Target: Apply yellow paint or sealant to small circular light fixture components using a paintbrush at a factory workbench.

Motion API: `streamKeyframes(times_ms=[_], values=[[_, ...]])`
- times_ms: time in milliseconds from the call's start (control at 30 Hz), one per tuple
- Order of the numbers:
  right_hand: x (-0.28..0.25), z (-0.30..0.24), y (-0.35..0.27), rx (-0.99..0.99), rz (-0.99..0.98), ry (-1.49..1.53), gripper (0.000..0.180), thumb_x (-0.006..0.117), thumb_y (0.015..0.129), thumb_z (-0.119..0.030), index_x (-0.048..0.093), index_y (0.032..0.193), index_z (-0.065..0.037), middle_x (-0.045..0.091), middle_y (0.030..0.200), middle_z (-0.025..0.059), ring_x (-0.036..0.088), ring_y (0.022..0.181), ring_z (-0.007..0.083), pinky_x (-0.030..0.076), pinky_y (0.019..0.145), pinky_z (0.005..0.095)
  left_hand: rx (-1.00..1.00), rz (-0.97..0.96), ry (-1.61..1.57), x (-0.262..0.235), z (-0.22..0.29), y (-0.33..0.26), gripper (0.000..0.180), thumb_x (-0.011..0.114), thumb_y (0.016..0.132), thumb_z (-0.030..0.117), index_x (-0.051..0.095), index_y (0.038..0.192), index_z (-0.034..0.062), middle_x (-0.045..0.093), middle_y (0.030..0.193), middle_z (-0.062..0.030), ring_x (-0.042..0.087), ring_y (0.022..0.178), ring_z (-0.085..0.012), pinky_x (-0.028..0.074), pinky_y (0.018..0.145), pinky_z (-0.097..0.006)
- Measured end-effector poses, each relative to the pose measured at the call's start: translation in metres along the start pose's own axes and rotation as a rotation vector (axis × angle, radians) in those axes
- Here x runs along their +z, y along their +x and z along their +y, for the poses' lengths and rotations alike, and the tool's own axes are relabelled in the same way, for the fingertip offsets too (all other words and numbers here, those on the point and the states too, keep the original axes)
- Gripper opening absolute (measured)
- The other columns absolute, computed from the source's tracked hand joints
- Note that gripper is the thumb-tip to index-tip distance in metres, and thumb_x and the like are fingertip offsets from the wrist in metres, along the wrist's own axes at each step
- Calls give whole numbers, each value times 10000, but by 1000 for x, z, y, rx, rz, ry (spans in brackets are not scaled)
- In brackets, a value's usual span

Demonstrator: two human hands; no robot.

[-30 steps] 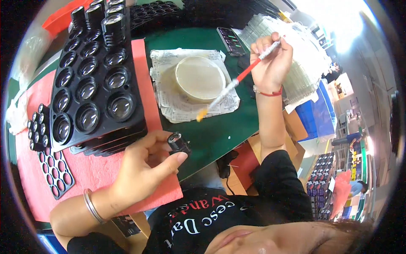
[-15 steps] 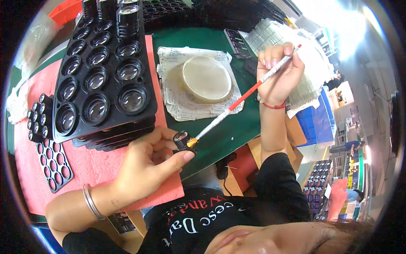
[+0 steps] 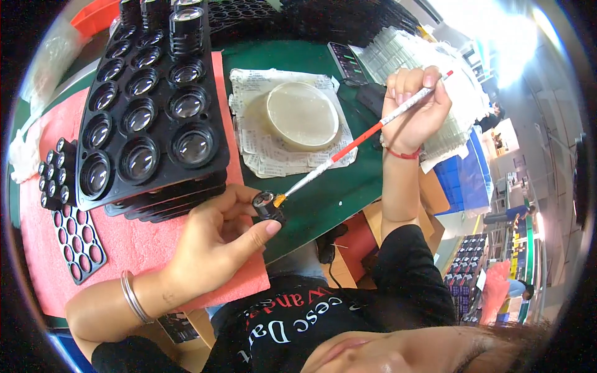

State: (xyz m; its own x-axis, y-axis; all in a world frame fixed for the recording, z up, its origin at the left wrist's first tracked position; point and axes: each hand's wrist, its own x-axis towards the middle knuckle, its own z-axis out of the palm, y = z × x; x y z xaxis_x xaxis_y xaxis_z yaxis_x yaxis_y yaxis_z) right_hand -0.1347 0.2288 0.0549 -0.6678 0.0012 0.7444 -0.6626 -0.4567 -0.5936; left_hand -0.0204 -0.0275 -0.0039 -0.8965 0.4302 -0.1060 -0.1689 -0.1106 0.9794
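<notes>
My left hand (image 3: 214,239) grips a small black lens part (image 3: 266,206) between thumb and fingers, over the front edge of the green table mat (image 3: 323,196). My right hand (image 3: 413,109) holds a thin brush (image 3: 360,140) with a red and white handle; its yellowish tip touches the rim of the lens part. A round shallow dish (image 3: 303,115) of pale paste sits on printed paper sheets (image 3: 261,155) just beyond the brush.
A stack of black trays (image 3: 149,118) holding several glass lenses lies on a pink foam sheet (image 3: 143,242). A small black holder (image 3: 56,174) with lenses and a perforated black plate (image 3: 78,239) sit at left. Clear plastic packs (image 3: 410,53) lie at right.
The brush tip has travelled from the dish down to the lens part in my left hand, and my left hand has lifted the part slightly toward it.
</notes>
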Motion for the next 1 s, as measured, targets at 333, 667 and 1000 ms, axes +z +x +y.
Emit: streamKeyframes(times_ms=[333,667,1000], values=[[6,4,0,-54,105,-123,205,354,847,-239,373,702,-97,294,485,4,264,461,105,241,484,251,29,-42,-45,0,-3,1,279,553,809,68,446,1045,-36,559,821,-26,496,637,-28,407,552,-165],[4,-4,-2,91,124,39,240,390,869,-293,397,734,-95,302,478,-1,268,429,106,244,447,253,-36,-6,-58,0,5,-1,305,577,804,93,429,1034,-42,570,844,-61,538,658,-67,451,564,-199],[12,-3,-6,53,66,33,223,388,891,-247,413,750,-75,257,465,-21,248,429,76,257,438,229,-19,-18,-36,-1,4,0,297,592,799,111,432,1008,-26,569,830,-49,530,683,-53,444,588,-192]])
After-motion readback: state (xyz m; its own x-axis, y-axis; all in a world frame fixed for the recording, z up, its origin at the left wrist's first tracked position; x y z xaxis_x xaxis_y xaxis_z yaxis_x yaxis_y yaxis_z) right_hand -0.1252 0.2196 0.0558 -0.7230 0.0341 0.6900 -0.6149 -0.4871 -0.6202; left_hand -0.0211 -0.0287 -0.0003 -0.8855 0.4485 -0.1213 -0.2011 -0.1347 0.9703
